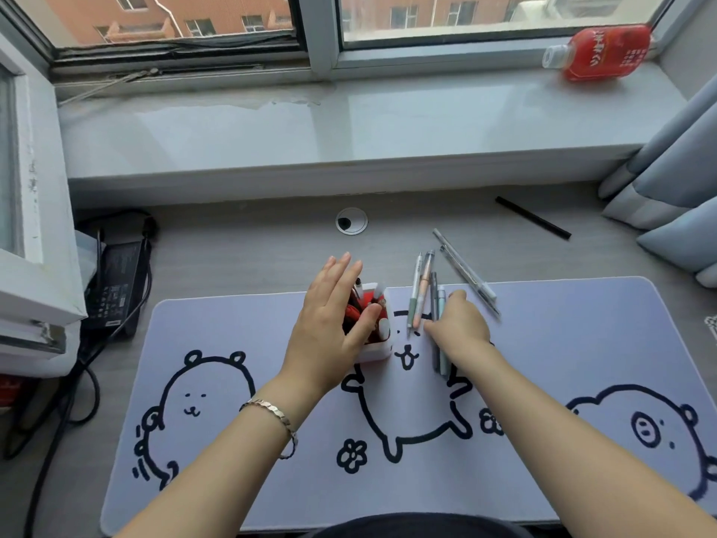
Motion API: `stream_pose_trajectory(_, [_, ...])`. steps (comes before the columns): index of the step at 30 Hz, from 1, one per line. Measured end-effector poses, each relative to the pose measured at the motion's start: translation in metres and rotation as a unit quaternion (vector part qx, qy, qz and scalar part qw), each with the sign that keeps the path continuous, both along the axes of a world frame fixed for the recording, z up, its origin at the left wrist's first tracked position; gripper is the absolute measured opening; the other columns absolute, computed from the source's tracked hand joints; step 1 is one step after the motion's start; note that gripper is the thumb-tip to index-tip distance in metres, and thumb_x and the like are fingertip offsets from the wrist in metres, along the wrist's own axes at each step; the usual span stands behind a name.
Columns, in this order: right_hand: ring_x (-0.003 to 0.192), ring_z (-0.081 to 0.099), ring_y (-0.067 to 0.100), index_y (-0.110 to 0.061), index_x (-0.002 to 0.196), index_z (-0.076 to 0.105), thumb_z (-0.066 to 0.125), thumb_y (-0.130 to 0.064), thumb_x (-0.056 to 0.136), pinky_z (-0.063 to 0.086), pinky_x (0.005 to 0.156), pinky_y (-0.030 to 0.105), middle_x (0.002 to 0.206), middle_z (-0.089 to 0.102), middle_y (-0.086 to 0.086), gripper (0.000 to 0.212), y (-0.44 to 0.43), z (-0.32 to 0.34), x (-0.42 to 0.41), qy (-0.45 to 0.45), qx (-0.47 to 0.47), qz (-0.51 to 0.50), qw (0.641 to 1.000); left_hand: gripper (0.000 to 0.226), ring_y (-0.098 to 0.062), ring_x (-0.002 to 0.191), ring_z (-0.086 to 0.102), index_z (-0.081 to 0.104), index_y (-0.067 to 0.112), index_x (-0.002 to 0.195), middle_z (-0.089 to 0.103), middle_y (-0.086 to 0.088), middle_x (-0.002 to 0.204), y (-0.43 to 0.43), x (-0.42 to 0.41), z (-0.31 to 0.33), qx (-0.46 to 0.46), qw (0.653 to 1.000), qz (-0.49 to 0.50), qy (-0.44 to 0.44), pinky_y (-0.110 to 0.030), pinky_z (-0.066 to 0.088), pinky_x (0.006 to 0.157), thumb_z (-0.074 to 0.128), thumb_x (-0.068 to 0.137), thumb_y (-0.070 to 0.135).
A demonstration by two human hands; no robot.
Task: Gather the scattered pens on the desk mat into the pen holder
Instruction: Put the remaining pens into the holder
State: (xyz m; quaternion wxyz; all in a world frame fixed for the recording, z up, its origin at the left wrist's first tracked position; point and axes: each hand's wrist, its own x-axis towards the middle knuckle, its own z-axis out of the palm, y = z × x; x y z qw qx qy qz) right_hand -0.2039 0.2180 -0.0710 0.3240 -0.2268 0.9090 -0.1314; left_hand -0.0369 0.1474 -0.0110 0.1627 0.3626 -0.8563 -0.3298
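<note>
A white pen holder [378,353] with red and white items inside stands on the pale lilac desk mat [271,479]. My left hand [333,324] lies over its left side, fingers spread, thumb against its contents. My right hand [459,324] presses down on a grey pen and a teal pen [442,366] lying together on the mat, fingers curled on them. Just left of them lie a green-grip pen [414,293] and a peach pen [423,293]. Two clear grey pens [465,271] lie diagonally across the mat's far edge. A black pen [533,218] rests on the desk further back right.
A black power adapter [116,281] with cables sits at the left of the desk. A round cable grommet [351,221] is behind the holder. A red bottle [599,52] lies on the window sill. Grey curtains [675,188] hang at the right.
</note>
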Motion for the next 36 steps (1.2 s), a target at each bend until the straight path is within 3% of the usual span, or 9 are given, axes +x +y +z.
stream_pose_trajectory(6, [0.060,0.050,0.021,-0.007,0.070,0.052,0.062,-0.010,0.076,0.033,0.047,0.025,0.064,0.051,0.005,0.012,0.011,0.007,-0.013,-0.108,-0.083,-0.064,0.989,0.040,0.004,0.133,0.011,0.041,0.022,0.135,0.030,0.006,0.149,-0.003,0.001,-0.003,0.018,1.000,0.007,0.024,-0.008,0.006,0.105,0.039,0.096,0.031])
stream_pose_trajectory(10, [0.058,0.053,0.012,-0.009,0.076,0.060,0.064,-0.006,0.079,0.041,0.050,0.020,0.067,0.058,0.001,0.006,0.033,0.051,-0.014,-0.209,-0.278,-0.093,0.933,0.040,0.001,0.133,0.015,0.044,0.019,0.132,0.034,0.003,0.147,-0.002,0.000,-0.006,0.018,0.999,0.016,0.046,0.000,0.004,0.103,0.033,0.096,0.030])
stream_pose_trajectory(15, [0.052,0.054,-0.003,-0.017,0.071,0.065,0.071,-0.003,0.074,0.046,0.054,0.009,0.056,0.060,-0.014,0.015,0.035,0.105,0.009,-0.156,-0.455,-0.026,0.876,0.046,-0.001,0.133,0.018,0.047,0.017,0.130,0.037,0.006,0.142,-0.002,-0.001,-0.007,0.018,0.998,0.025,0.053,-0.005,0.007,0.106,0.027,0.093,0.036])
stream_pose_trajectory(20, [0.068,0.058,0.020,-0.003,0.076,0.069,0.073,-0.008,0.071,0.046,0.063,0.031,0.072,0.064,0.009,0.008,0.008,0.079,0.037,-0.049,-0.340,0.097,0.934,0.044,-0.003,0.134,0.018,0.050,0.017,0.128,0.038,-0.001,0.145,-0.001,-0.002,-0.003,0.050,0.996,0.031,0.068,-0.016,0.012,0.110,0.030,0.091,0.031])
stream_pose_trajectory(24, [0.065,0.048,0.015,-0.006,0.075,0.067,0.062,-0.004,0.073,0.037,0.055,0.020,0.061,0.051,-0.003,0.005,-0.002,0.068,0.042,-0.048,-0.243,0.156,0.956,0.042,-0.010,0.135,0.030,0.058,0.023,0.120,0.047,-0.003,0.139,-0.002,-0.002,0.008,-0.029,0.996,-0.023,0.077,-0.041,0.019,0.112,0.043,0.086,0.042])
stream_pose_trajectory(27, [0.057,0.053,0.003,-0.014,0.084,0.067,0.068,-0.010,0.074,0.040,0.052,0.011,0.062,0.057,-0.007,0.011,0.008,0.079,0.033,-0.079,-0.277,0.120,0.950,0.028,-0.013,0.115,0.052,0.061,0.024,0.110,0.063,-0.001,0.121,-0.002,-0.010,0.007,-0.136,0.981,-0.111,0.080,-0.042,0.029,0.106,0.052,0.085,0.032])
stream_pose_trajectory(30, [0.058,0.056,0.001,-0.024,0.105,0.055,0.073,-0.021,0.075,0.047,0.059,0.014,0.072,0.059,-0.004,0.035,0.027,0.086,0.018,-0.086,-0.321,0.035,0.942,0.016,-0.017,0.092,0.058,0.068,0.014,0.092,0.071,-0.005,0.100,-0.006,-0.015,0.000,-0.185,0.975,-0.077,0.096,-0.044,0.046,0.086,0.054,0.084,0.017])
stream_pose_trajectory(33, [0.063,0.058,0.008,-0.036,0.115,0.037,0.069,-0.026,0.078,0.052,0.056,0.019,0.079,0.057,0.000,0.050,0.048,0.087,0.002,-0.089,-0.356,-0.043,0.929,0.016,-0.023,0.101,0.063,0.070,0.010,0.088,0.073,-0.005,0.098,-0.008,-0.013,-0.004,-0.221,0.973,-0.010,0.070,-0.047,0.040,0.096,0.056,0.084,0.017])
stream_pose_trajectory(36, [0.056,0.059,0.003,-0.038,0.124,0.031,0.064,-0.024,0.082,0.051,0.050,0.016,0.080,0.056,0.001,0.055,0.060,0.087,-0.004,-0.092,-0.404,-0.080,0.907,0.031,-0.024,0.119,0.055,0.067,0.009,0.106,0.068,-0.006,0.115,0.000,-0.013,-0.001,-0.203,0.978,0.010,0.039,-0.053,0.028,0.107,0.046,0.089,0.025])
